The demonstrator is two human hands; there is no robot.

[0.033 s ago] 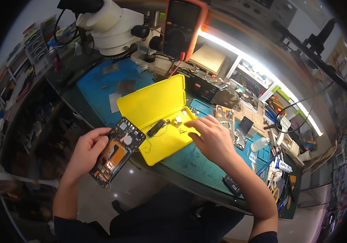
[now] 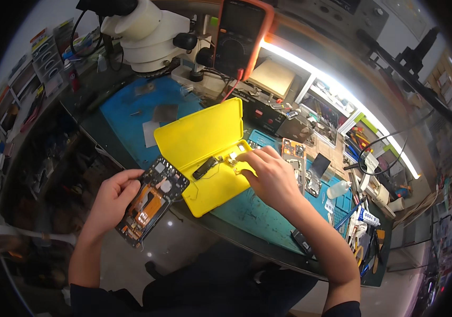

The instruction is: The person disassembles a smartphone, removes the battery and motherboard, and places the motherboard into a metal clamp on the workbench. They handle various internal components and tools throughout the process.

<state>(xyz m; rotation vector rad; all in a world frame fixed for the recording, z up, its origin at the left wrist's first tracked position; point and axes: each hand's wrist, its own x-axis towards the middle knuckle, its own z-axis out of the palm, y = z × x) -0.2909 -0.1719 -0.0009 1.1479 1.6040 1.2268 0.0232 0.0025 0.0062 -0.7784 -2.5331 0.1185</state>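
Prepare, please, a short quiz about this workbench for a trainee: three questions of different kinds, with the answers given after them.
1. Which hand holds the opened phone?
2. True or false: the yellow case lies open.
3. Fill in the missing colour: the dark front of the multimeter is bordered by a casing of bright ______.

Key:
1. The left hand.
2. True.
3. Orange.
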